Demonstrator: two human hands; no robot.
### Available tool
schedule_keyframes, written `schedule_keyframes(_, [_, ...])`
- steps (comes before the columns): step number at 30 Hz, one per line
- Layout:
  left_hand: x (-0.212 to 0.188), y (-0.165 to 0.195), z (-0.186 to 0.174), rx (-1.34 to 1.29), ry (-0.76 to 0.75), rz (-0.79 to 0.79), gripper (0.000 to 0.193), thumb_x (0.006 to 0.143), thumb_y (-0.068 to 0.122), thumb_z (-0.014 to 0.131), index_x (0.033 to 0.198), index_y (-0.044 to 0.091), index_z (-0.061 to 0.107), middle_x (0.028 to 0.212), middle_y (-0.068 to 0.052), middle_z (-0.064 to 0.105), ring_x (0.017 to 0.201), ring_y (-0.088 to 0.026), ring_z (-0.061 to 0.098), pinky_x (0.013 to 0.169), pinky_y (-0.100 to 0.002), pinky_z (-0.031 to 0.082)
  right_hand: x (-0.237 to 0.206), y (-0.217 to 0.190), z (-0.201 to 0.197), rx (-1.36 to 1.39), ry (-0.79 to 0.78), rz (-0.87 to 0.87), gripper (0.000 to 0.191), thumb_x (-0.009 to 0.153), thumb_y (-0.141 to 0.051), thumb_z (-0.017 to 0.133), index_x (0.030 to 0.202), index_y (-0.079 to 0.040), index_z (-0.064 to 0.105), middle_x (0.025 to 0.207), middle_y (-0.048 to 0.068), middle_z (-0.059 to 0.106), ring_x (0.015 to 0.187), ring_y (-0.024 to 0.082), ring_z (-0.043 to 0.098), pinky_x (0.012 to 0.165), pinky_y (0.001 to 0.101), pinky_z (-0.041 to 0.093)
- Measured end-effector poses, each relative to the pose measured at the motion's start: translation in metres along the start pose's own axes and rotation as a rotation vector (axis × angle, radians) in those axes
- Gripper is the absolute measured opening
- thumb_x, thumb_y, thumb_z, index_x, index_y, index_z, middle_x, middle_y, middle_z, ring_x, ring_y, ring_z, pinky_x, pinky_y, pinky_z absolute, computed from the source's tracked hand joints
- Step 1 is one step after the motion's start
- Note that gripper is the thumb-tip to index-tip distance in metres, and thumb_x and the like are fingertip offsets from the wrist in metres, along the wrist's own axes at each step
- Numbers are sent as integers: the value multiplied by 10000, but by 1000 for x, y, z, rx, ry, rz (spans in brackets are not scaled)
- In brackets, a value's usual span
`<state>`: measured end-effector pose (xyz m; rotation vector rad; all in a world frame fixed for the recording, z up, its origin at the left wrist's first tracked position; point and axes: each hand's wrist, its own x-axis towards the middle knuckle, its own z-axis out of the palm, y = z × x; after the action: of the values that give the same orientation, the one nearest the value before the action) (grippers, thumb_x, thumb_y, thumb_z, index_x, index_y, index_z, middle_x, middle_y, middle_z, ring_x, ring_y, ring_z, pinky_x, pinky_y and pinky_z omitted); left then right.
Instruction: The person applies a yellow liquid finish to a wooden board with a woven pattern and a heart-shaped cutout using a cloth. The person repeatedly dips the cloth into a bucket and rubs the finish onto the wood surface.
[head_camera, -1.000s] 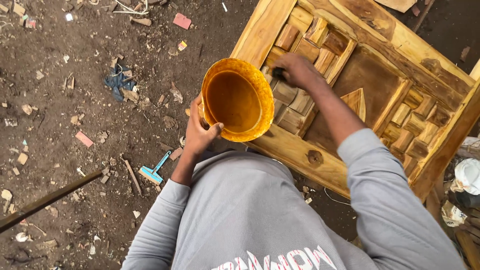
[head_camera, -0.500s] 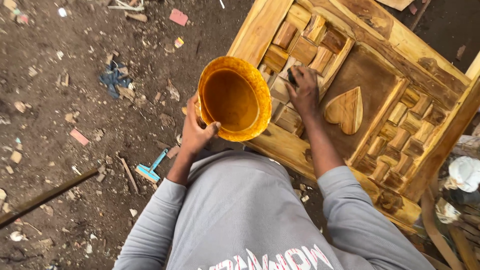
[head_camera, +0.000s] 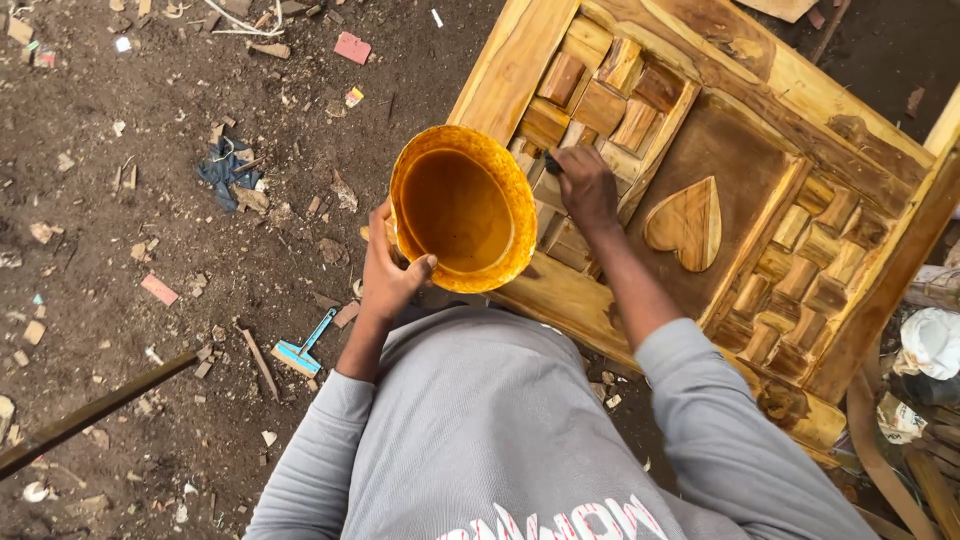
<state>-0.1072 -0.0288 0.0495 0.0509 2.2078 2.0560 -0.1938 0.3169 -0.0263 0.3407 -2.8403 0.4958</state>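
My left hand (head_camera: 385, 278) grips the rim of a yellow plastic bowl (head_camera: 462, 208) that holds brown liquid, and keeps it tilted above the ground beside a carved wooden panel (head_camera: 760, 90). My right hand (head_camera: 588, 190) is closed around a small dark brush (head_camera: 552, 163). The brush presses on the raised wooden blocks (head_camera: 600, 100) at the panel's left side. A carved heart (head_camera: 685, 222) sits in the panel's dark centre, just right of that hand. Part of the block field is hidden by the bowl.
The dirt ground is littered with wood chips and scraps. On it lie a blue-handled scraper (head_camera: 303, 350), a dark rag (head_camera: 225, 170) and a long dark rod (head_camera: 90, 415) at lower left. White crumpled material (head_camera: 930, 345) and wood strips lie at the right edge.
My right hand with the brush has slid a little along the blocks toward me. The bowl stays held in my left hand, and the view has shifted slightly.
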Motion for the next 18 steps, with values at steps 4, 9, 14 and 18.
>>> schedule_keyframes(4, [0,-6,0,12,10,-41,1018,799,564,792,1561,54,350,1480,-190,515,1422,-327,524,1200,-471,427,13,-1,3,49,75,112,228,918,-49,821,1139,-62,768,1040,127,765,989,291,704,896,416,566])
schedule_keyframes(9, [3,-5,0,-92,-24,-48,1072,789,609,787,1571,48,317,1516,-180,475,1428,-295,516,1184,-449,448,15,-2,11,100,231,262,289,900,5,779,1170,-98,772,1100,119,763,1053,278,699,1004,428,546])
schedule_keyframes(14, [4,-7,-1,-64,-4,-27,1033,821,533,792,1593,46,308,1532,-179,472,1455,-301,500,1216,-443,435,39,3,16,-24,420,210,330,814,1,829,1126,-88,769,1094,143,747,1081,358,668,975,496,494])
schedule_keyframes(18, [4,-7,-2,31,0,-57,990,789,489,765,1568,47,343,1486,-171,496,1412,-299,536,1191,-435,459,38,5,10,84,269,255,269,811,39,791,1060,-47,737,1063,162,731,1053,335,670,938,465,534])
